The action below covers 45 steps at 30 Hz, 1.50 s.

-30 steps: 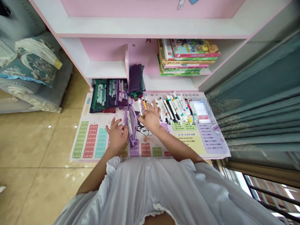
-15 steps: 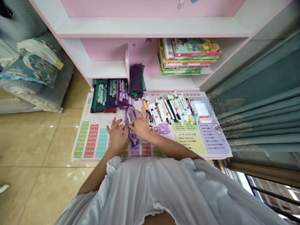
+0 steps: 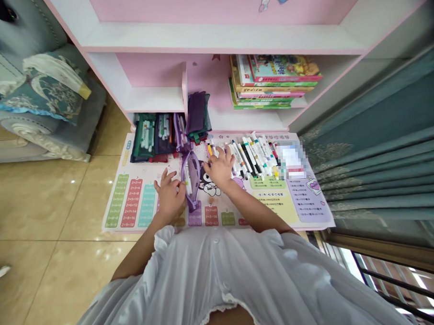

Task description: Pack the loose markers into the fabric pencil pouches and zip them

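A purple mesh zip pouch (image 3: 194,166) lies on the printed desk mat with its mouth spread, and a white marker (image 3: 188,181) shows inside. My left hand (image 3: 171,195) pinches the pouch's left edge between thumb and forefinger, the other fingers fanned out. To the right of the pouch, my right hand (image 3: 220,171) rests with fingers apart over the left end of a row of markers (image 3: 251,156), mostly white-barrelled. Its fingertips touch or hover over them; I cannot tell which. No marker shows lifted in this hand.
Filled mesh pouches (image 3: 144,139) lie at the desk's back left, beside a stack of folded pouches (image 3: 197,114). A blurred-out rectangular item (image 3: 292,160) lies right of the markers. Books (image 3: 276,81) are piled on the pink-and-white shelf (image 3: 156,99) behind. A curtain (image 3: 378,146) hangs at right.
My right hand has left the purple pouch and moved right onto the markers. The pouch mouth now shows wider. My left hand keeps its pinch in the same place.
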Tool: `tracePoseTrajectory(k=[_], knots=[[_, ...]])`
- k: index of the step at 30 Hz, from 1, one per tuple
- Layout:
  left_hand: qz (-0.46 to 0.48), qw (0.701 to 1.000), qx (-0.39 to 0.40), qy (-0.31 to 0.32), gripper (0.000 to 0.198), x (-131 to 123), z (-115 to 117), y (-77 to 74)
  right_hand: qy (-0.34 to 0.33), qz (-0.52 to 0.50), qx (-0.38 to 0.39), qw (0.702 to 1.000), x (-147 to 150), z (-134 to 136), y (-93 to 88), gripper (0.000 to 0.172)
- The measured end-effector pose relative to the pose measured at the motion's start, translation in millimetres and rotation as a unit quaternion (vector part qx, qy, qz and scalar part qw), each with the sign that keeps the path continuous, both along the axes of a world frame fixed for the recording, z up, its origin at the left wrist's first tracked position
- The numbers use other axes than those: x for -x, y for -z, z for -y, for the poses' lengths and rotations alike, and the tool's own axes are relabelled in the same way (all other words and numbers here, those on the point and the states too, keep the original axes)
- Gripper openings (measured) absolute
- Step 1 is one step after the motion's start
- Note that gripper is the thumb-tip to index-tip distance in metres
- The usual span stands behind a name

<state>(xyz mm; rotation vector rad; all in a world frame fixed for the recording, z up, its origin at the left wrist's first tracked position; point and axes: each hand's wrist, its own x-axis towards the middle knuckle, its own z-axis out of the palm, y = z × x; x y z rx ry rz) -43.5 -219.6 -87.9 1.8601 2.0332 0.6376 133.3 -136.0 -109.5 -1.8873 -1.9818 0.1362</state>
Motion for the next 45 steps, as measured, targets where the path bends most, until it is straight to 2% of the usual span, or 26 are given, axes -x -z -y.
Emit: tracePoseTrajectory(k=[5, 13, 19, 26, 35, 39, 42, 45], knots=[[0.006, 1.000, 0.003, 0.001, 0.026, 0.1, -0.6, -0.4, 0.001, 0.060, 0.032, 0.998, -13.1, -12.6, 11.9, 0.032], [0.005, 1.000, -0.001, 0.002, 0.026, 1.0, -1.0, 1.8, -0.033, 0.096, 0.058, 0.993, -8.0, -13.7, 6.6, 0.027], [0.007, 1.000, 0.000, 0.004, 0.024, 0.0, -1.3, 0.3, -0.010, 0.095, 0.052, 0.994, -8.8, -19.2, 8.2, 0.037], [0.008, 1.000, -0.001, 0.005, 0.025, -0.6, -1.2, -0.8, -0.036, 0.101, 0.059, 0.992, -5.7, -23.2, 5.2, 0.034], [0.005, 1.000, -0.004, 0.006, 0.026, -0.3, -1.2, 2.0, -0.053, 0.089, 0.071, 0.992, -1.6, -33.8, 12.7, 0.029], [0.007, 1.000, -0.005, 0.005, 0.027, 0.3, -1.1, 2.0, -0.058, 0.046, 0.066, 0.995, -3.3, -23.7, 5.7, 0.022], [0.007, 1.000, -0.004, 0.005, 0.026, 0.4, -1.2, 1.0, -0.045, -0.024, 0.028, 0.998, -2.6, -4.8, -6.5, 0.016], [0.008, 1.000, -0.004, 0.005, 0.026, 0.1, -1.7, 1.1, -0.063, -0.086, 0.007, 0.994, 3.0, 16.9, -19.8, 0.014]])
